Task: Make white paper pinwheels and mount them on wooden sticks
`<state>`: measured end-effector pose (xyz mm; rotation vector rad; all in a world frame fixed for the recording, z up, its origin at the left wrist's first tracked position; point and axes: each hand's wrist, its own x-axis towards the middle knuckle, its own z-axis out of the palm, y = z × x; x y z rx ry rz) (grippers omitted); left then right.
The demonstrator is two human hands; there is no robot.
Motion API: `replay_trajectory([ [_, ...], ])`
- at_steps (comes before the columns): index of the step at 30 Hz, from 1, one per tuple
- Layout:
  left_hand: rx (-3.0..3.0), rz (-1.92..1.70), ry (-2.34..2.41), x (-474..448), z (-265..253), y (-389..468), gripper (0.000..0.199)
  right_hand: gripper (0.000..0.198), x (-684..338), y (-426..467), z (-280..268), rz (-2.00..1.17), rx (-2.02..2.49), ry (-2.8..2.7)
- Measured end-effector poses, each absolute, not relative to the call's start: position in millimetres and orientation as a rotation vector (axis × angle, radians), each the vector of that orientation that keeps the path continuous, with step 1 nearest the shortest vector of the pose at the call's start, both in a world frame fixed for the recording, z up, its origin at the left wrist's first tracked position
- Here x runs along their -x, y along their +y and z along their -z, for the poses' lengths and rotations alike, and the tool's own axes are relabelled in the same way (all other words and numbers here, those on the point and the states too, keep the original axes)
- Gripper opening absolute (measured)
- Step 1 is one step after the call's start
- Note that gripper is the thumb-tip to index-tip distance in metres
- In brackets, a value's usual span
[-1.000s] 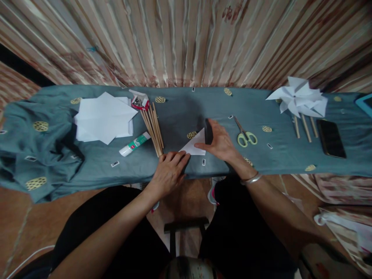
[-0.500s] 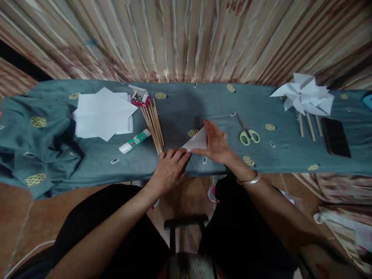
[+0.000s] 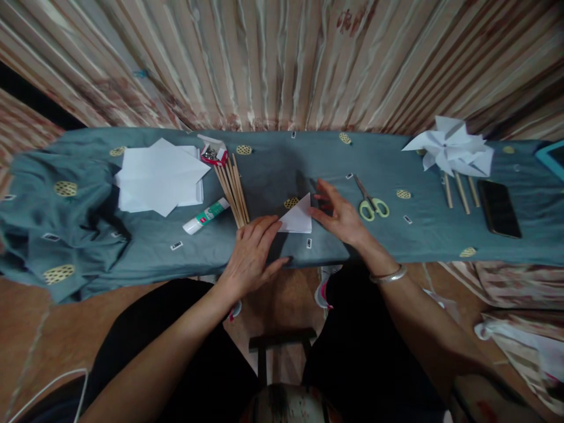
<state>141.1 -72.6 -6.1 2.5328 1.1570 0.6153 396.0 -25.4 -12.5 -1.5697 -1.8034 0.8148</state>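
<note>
A sheet of white paper folded into a triangle (image 3: pixel 299 216) lies on the cloth-covered table in front of me. My left hand (image 3: pixel 254 254) rests over the triangle's left corner, its fingers stretched out and its thumb apart. At the right edge of the paper is my right hand (image 3: pixel 338 212), open with fingers spread; its thumb tip is close to the edge, and I cannot tell whether it touches. Wooden sticks (image 3: pixel 233 191) lie just beyond my left fingers. Scissors with pale green handles (image 3: pixel 372 205) lie to the right of my right hand.
White paper sheets (image 3: pixel 154 179) are stacked at the left, near a glue stick (image 3: pixel 206 216) and a red box of small metal pins (image 3: pixel 214 153). Paper pinwheels (image 3: pixel 456 147) on sticks and a black phone (image 3: pixel 499 208) lie at the right. A pleated curtain (image 3: pixel 273 64) hangs behind the table.
My right hand has lifted off the triangle and shifted right, fingers spreading. My left hand has moved slightly left and its thumb has come away from the paper, uncovering more of the triangle.
</note>
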Motion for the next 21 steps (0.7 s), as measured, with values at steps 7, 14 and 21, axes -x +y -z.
replay_trajectory([
  [7, -2.314, -0.862, 1.268, -146, 7, -62, 0.059, 0.085, -369, -48, 9, -0.480, 1.539, -2.122],
  [14, -1.782, -0.927, 1.227, -159, 10, -57, 0.056, 0.031, -380, -42, 4, -0.421, 1.694, -1.826],
  [21, -0.760, -1.057, 1.020, -179, -5, -45, 0.049, 0.030, -384, -27, -4, -0.791, 1.446, -1.441],
])
